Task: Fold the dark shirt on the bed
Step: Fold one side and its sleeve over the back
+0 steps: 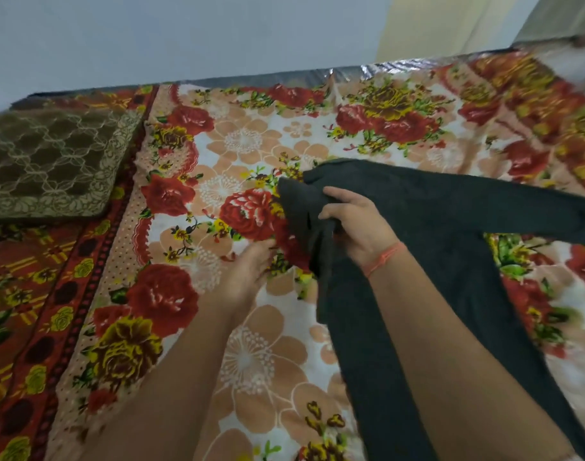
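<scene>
The dark shirt [450,221] lies bunched on the flowered bed sheet [251,344], one part stretching to the right edge and another running down toward me. My right hand [361,224], with an orange thread at the wrist, grips a gathered fold of the shirt near its left end and holds it slightly raised. My left hand [247,271] is just left of the shirt, low over the sheet, its fingers reaching toward the shirt's hanging edge. Motion blur hides whether its fingertips touch the cloth.
A brown patterned pillow [51,161] lies at the bed's far left. The far edge of the bed meets a pale wall [184,38]. The sheet's red border [35,327] runs down the left side.
</scene>
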